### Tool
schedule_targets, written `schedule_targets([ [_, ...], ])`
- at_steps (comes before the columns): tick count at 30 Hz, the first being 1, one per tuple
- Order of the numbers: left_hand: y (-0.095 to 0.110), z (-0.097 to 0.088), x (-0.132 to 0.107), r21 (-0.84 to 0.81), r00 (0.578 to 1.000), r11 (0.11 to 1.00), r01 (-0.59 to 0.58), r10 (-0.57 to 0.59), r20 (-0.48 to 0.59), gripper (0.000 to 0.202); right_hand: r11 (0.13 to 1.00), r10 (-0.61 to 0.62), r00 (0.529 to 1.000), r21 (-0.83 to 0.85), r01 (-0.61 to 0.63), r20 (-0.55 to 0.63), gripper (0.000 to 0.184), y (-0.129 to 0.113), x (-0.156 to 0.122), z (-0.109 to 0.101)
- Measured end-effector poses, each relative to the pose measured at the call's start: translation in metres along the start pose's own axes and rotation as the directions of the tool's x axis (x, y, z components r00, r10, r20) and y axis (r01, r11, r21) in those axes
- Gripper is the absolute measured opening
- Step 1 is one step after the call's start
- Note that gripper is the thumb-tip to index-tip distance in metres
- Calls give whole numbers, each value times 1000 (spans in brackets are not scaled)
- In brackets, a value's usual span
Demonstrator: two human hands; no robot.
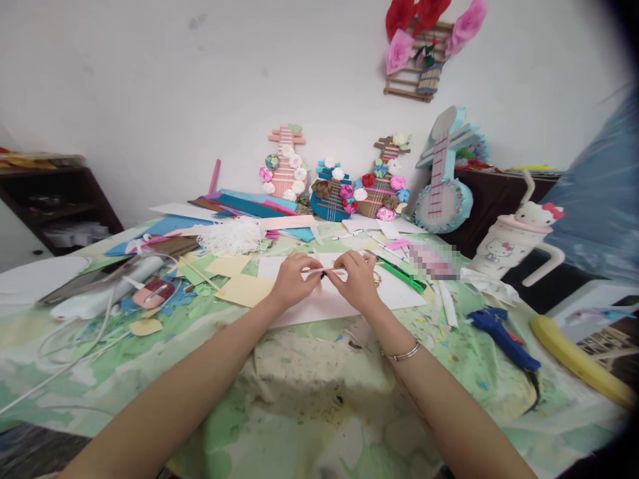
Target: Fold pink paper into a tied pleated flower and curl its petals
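Green-mottled tablecloth (279, 432), stained; white wall (150, 86) behind; hands (293, 281) (357, 285) pinching pale strip (336, 271).

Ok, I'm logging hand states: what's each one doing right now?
Left hand: closed, pinching a pale pink strip.
Right hand: closed, pinching the same strip.

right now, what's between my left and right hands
The head view shows a thin pale strip between the left hand and right hand, plus a dark speck I can't identify.
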State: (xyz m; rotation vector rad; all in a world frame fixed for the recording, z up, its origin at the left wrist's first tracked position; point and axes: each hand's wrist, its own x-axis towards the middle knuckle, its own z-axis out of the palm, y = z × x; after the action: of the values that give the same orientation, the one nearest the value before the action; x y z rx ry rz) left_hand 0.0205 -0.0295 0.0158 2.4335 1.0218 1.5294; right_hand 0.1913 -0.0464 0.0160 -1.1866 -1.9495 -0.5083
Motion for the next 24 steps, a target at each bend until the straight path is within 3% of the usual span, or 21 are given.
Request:
schedule_targets([
  [14, 1, -2, 0, -5, 1000, 1000, 15, -15, 24, 5, 999, -37, 998, 30, 35, 46, 23, 1, -1, 0],
  [24, -2, -1, -2, 19, 999, 999, -36, 35, 18, 9, 998, -21, 1000, 67, 21, 1, 25, 3, -1, 3],
])
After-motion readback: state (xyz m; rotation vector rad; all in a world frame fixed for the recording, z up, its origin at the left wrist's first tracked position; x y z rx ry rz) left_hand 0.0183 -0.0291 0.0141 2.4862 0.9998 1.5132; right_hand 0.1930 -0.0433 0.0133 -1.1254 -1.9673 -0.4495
